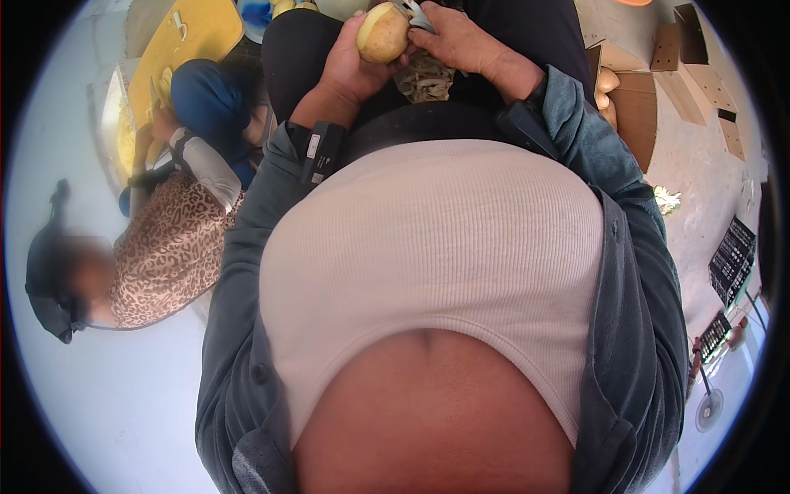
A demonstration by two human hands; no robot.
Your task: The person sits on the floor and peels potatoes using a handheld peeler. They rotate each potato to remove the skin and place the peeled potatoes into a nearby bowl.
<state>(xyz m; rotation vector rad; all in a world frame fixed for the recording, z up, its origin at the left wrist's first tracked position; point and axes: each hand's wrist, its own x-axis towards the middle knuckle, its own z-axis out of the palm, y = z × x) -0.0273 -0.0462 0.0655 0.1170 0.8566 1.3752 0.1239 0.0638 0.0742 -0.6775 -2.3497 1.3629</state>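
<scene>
A partly peeled potato [383,34] sits in my left hand [342,69], whose fingers wrap round its left side and underside. Pale flesh shows on the potato's left, brown skin on its right. My right hand [467,41] closes round a peeler [419,16] with a light-coloured handle, held close against the potato's right side. Part of the peeler is hidden by my fingers and the top edge of the picture. Below the potato, between my thighs, lies a heap of peelings [425,81].
At the left a co-worker in a leopard-print top [169,255] bends over a yellow board [193,39], hands near a blade. Peeled potatoes [295,6] show at the top edge. On the right stands a cardboard box [638,115] with potatoes [606,81]; wooden pieces [699,86] lie beyond it.
</scene>
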